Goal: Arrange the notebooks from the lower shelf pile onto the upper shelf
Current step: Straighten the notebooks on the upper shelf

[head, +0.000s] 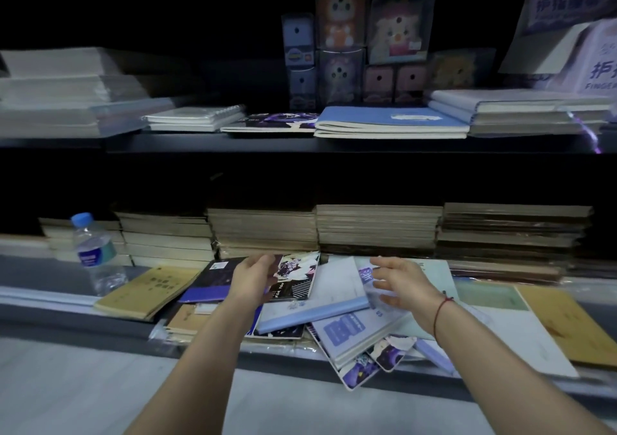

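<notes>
A loose pile of notebooks (334, 321) lies on the lower shelf (100, 317), some hanging over its front edge. My left hand (252, 279) hovers with relaxed fingers over a black illustrated notebook (297, 277). My right hand (405, 282) is spread open above a pale blue notebook (320, 297) and a white one with purple print. Neither hand holds anything. On the upper shelf (300, 144) lie a blue notebook stack (390, 122), a dark purple notebook (273, 122) and a white spiral pad (197, 119).
A water bottle (95, 254) stands at the left of the lower shelf beside a yellow booklet (150, 289). Tall stacks of books (377, 227) fill the back of the lower shelf. Boxed toys (344, 40) stand behind the upper-shelf notebooks. More yellow booklets (567, 327) lie right.
</notes>
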Demonstrator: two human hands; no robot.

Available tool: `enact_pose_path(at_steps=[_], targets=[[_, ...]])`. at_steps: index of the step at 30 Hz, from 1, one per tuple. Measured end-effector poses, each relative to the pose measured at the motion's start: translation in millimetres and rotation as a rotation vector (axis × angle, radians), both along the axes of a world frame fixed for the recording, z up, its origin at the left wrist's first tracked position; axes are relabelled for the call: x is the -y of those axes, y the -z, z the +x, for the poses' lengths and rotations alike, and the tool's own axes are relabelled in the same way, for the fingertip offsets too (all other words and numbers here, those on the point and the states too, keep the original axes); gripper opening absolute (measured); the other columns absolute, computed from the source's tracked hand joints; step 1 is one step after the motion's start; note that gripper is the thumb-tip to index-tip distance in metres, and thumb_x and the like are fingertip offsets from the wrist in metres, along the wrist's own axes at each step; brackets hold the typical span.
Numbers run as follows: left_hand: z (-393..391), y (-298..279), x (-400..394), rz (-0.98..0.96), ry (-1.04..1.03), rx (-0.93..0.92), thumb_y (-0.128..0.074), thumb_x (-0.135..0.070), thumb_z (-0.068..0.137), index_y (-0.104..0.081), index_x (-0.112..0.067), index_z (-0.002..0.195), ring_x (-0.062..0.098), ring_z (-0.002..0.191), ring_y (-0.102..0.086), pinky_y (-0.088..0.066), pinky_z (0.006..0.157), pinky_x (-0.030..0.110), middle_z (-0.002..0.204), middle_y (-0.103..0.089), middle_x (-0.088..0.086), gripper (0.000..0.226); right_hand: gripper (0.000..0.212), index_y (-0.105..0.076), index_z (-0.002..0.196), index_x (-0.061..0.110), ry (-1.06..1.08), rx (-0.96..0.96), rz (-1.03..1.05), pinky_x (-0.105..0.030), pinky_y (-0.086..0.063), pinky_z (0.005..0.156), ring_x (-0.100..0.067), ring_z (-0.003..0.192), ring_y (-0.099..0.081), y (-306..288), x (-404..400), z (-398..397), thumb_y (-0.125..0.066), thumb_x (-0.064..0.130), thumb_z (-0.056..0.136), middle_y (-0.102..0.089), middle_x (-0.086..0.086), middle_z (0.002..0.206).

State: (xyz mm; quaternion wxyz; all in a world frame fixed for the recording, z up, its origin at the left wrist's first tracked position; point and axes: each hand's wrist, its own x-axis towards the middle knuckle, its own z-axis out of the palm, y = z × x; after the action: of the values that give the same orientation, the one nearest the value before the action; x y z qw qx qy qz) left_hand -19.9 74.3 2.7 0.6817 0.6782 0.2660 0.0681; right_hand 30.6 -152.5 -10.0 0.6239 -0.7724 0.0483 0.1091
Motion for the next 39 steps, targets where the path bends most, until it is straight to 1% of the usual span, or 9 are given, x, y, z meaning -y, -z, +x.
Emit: enact_pose_path(at_steps=[3, 7, 15, 17, 23, 29, 31, 34, 39], targets=[[5, 19, -4, -0.046, -0.022, -0.124, -0.055, -0.033, 0.094, -0.052, -0.011, 0.126, 0.027, 0.11, -0.055, -0.044, 0.088, 0.04, 0.12, -0.058, 0.011, 0.039, 0.03, -0.063, 0.119, 0.012, 0.053, -0.031, 0.006, -0.033, -0.051, 0.079, -0.027, 0.098, -0.061, 16, -11, 9, -0.057, 0.004, 0.09, -0.063, -0.012, 0.102], [5, 44, -14, -0.11, -0.036, -0.259, -0.054, -0.041, 0.093, -0.051, -0.009, 0.128, 0.026, 0.105, -0.049, -0.039, 0.089, 0.039, 0.114, -0.054, 0.011, 0.047, 0.036, -0.065, 0.121, 0.014, 0.051, -0.008, -0.05, -0.041, -0.045, 0.103, -0.023, 0.11, -0.058, 37, -19, 22, -0.062, 0.01, 0.086, -0.064, -0.007, 0.117], [13, 62, -22, -0.147, -0.036, -0.325, -0.056, -0.041, 0.091, -0.055, -0.008, 0.118, 0.028, 0.107, -0.051, -0.041, 0.082, 0.037, 0.118, -0.056, 0.013, 0.043, 0.04, -0.06, 0.125, 0.014, 0.106, -0.019, -0.138, -0.029, -0.045, 0.085, -0.023, 0.104, -0.055, 53, -28, 33, -0.059, 0.006, 0.086, -0.06, -0.004, 0.115], [15, 64, -24, -0.145, -0.03, -0.33, -0.058, -0.044, 0.088, -0.056, -0.012, 0.118, 0.03, 0.112, -0.052, -0.044, 0.082, 0.038, 0.124, -0.055, 0.015, 0.044, 0.047, -0.056, 0.131, 0.014, 0.102, -0.023, -0.162, -0.029, -0.045, 0.079, -0.024, 0.104, -0.057, 55, -29, 35, -0.059, 0.005, 0.085, -0.061, -0.005, 0.119], [17, 59, -22, -0.086, 0.013, -0.333, -0.063, -0.044, 0.085, -0.051, -0.013, 0.119, 0.027, 0.105, -0.053, -0.045, 0.077, 0.036, 0.118, -0.054, 0.012, 0.047, 0.062, -0.038, 0.143, 0.005, 0.037, -0.034, -0.178, -0.042, -0.04, 0.107, -0.026, 0.129, -0.048, 61, -20, 33, -0.049, -0.011, 0.084, -0.05, -0.01, 0.142], [15, 57, -13, -0.006, 0.072, -0.322, -0.068, -0.033, 0.082, -0.051, -0.007, 0.116, 0.029, 0.098, -0.056, -0.043, 0.074, 0.035, 0.108, -0.058, 0.015, 0.046, 0.071, -0.02, 0.15, 0.007, 0.115, -0.015, -0.12, -0.035, -0.045, 0.097, -0.023, 0.114, -0.053, 52, -9, 30, -0.047, -0.012, 0.088, -0.052, -0.011, 0.139], [13, 55, -10, 0.012, 0.082, -0.323, -0.068, -0.025, 0.083, -0.05, -0.006, 0.112, 0.031, 0.092, -0.06, -0.046, 0.076, 0.038, 0.103, -0.06, 0.016, 0.039, 0.068, -0.024, 0.149, 0.008, 0.171, -0.017, -0.126, -0.032, -0.043, 0.099, -0.024, 0.121, -0.052, 50, -4, 31, -0.047, -0.01, 0.088, -0.057, -0.009, 0.135], [13, 52, -6, -0.095, 0.137, -0.315, -0.069, -0.008, 0.082, -0.051, 0.0, 0.114, 0.027, 0.061, -0.064, -0.055, 0.054, 0.035, 0.088, -0.062, 0.018, 0.038, 0.062, -0.04, 0.143, 0.012, 0.274, -0.016, -0.146, -0.03, -0.043, 0.099, -0.024, 0.118, -0.055, 43, 2, 30, -0.047, -0.006, 0.084, -0.064, -0.004, 0.126], [16, 46, 0, -0.15, 0.156, -0.401, -0.068, 0.009, 0.079, -0.059, 0.011, 0.096, 0.028, 0.06, -0.062, -0.05, 0.037, 0.026, 0.081, -0.059, 0.022, 0.02, 0.046, -0.058, 0.129, 0.018, 0.478, -0.023, -0.024, -0.036, -0.051, 0.094, -0.031, 0.099, -0.064, 33, 11, 29, -0.061, 0.007, 0.084, -0.065, -0.012, 0.12]])
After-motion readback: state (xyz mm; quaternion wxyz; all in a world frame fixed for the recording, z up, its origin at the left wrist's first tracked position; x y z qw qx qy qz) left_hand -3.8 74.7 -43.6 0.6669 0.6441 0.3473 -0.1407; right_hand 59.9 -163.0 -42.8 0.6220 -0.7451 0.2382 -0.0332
